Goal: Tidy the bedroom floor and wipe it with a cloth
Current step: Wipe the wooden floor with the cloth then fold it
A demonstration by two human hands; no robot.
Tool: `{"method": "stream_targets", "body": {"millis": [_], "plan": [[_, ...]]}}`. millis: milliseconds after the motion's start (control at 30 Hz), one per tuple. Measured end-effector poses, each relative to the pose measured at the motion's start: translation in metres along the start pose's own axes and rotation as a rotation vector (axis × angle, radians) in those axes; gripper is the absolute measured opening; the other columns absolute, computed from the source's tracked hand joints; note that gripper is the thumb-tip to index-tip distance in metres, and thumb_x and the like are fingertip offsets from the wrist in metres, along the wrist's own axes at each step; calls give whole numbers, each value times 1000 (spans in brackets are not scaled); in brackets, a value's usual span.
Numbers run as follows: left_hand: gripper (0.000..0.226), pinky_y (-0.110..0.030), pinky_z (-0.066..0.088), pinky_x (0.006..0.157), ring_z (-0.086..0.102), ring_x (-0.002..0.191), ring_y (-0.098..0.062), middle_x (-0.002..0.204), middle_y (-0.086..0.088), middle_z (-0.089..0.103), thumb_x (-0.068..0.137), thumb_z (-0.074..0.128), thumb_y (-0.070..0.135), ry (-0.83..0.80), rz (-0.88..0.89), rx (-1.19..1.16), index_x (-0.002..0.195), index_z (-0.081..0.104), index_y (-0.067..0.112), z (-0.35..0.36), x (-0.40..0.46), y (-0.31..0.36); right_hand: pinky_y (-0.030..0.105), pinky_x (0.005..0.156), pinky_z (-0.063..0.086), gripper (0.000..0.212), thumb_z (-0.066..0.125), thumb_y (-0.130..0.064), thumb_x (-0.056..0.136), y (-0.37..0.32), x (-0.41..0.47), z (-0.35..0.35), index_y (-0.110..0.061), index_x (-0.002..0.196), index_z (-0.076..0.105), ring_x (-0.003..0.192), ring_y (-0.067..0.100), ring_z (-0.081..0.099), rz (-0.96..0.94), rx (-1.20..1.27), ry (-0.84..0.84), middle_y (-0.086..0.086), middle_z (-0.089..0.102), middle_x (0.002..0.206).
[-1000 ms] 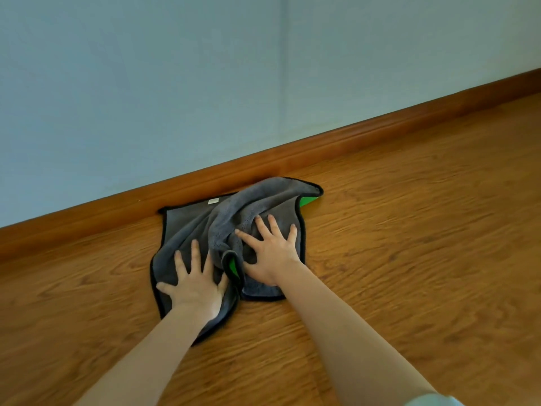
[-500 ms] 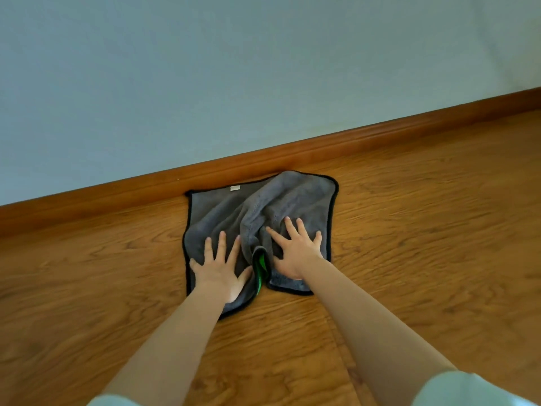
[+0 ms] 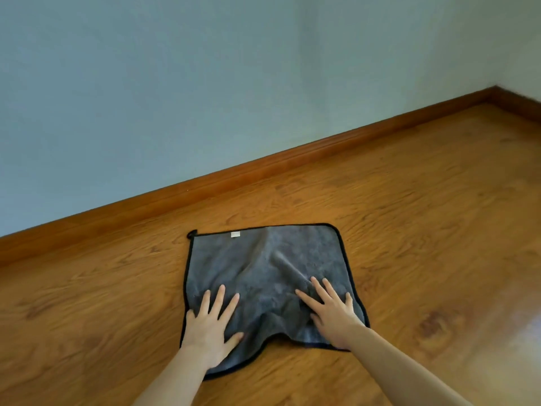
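Note:
A grey cloth (image 3: 263, 268) with black trim and a small white label lies spread on the wooden floor (image 3: 409, 230), a few folds running through its middle. My left hand (image 3: 210, 326) presses flat on its near left corner, fingers straight and spread. On the near right part of the cloth my right hand (image 3: 330, 315) presses down the same way. Both forearms reach in from the bottom edge.
A brown wooden skirting board (image 3: 263, 165) runs along the pale blue wall (image 3: 205, 83) behind the cloth and turns a corner at the far right. A bright glare patch lies on the floor at the lower right.
Both hands have pulled the cloth back from the skirting board toward me and moved apart. The bunched cloth has spread out flatter, and its green underside no longer shows.

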State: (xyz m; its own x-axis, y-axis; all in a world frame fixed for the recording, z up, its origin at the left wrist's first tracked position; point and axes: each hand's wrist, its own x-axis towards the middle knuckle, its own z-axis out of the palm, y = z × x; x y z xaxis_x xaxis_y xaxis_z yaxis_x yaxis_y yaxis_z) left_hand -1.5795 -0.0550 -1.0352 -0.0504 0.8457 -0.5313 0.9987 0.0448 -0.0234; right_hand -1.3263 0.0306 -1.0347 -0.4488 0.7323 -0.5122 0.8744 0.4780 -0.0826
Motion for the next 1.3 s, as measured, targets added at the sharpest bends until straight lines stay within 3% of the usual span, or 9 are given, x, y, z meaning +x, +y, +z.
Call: {"method": "stream_targets", "body": {"millis": [233, 400, 500, 633, 767, 1000, 1100, 1200, 1300], "plan": [[76, -46, 14, 115, -16, 143, -25, 154, 0, -26, 93, 31, 59, -36, 139, 17, 146, -17, 31, 23, -50, -28, 48, 111, 26, 67, 39, -19, 99, -26, -64, 2, -46, 146, -2, 145, 27, -4, 85, -44, -121, 4, -11, 158], [76, -49, 11, 116, -16, 143, -27, 155, -3, -24, 95, 35, 51, -32, 72, -46, 147, -16, 28, 23, -53, -17, 37, 93, 46, 70, 43, -13, 97, -32, -87, -42, -42, 148, 5, 132, 30, 36, 176, -170, -279, 10, 23, 152], [76, -48, 10, 116, -16, 143, -27, 154, -5, -24, 96, 35, 49, -50, 58, -76, 148, -16, 25, 25, -59, -12, 33, 77, 48, 63, 39, -17, 99, -36, -98, -69, -41, 148, 6, 112, 28, 52, 216, -113, -194, 9, 36, 142], [83, -42, 11, 117, -16, 143, -23, 154, -3, -25, 93, 38, 55, -54, 103, -55, 147, -17, 25, 26, -60, -32, 37, 94, 46, 63, 39, -21, 100, -37, -119, -63, -40, 149, 3, 127, 29, 40, 209, -69, -162, 8, 23, 151], [83, -39, 6, 117, -22, 142, -23, 154, -6, -25, 93, 36, 56, 5, 115, -51, 147, -18, 21, 33, -71, -43, 35, 91, 45, 80, 45, -6, 93, -39, -113, -49, -41, 147, -3, 131, 31, 35, 276, -155, -178, 8, 15, 154], [92, -37, 0, 116, -27, 140, -22, 153, -7, -27, 90, 35, 62, 43, 82, -100, 142, -25, 16, 28, -68, -55, 43, 107, 32, 75, 43, -16, 97, -57, -50, -32, -37, 149, -6, 144, 29, 7, 137, -41, -48, 6, -6, 158], [99, -46, -3, 115, -33, 136, -25, 146, -6, -38, 84, 34, 71, 4, 41, -54, 133, -35, 19, 21, -59, -43, 55, 112, 15, 70, 41, -33, 98, -53, -27, -16, -39, 148, -8, 145, 31, -5, 71, -68, 2, 5, -14, 158], [114, -55, -6, 111, -39, 131, -27, 133, -2, -51, 48, 14, 96, -74, 34, -96, 128, -39, 34, 20, -47, -31, 64, 109, -1, 60, 21, -54, 93, -47, -12, 3, -44, 146, -6, 143, 34, -17, -90, -109, 30, 0, -20, 157], [118, -69, 16, 102, -17, 141, -30, 152, -9, -25, 43, 11, 101, -30, 3, -126, 141, -19, 42, 26, -37, -25, 71, 105, 16, 59, 7, -63, 88, -34, -9, 22, -49, 144, 11, 144, 36, 6, -193, -123, 111, 1, 4, 159]]}}
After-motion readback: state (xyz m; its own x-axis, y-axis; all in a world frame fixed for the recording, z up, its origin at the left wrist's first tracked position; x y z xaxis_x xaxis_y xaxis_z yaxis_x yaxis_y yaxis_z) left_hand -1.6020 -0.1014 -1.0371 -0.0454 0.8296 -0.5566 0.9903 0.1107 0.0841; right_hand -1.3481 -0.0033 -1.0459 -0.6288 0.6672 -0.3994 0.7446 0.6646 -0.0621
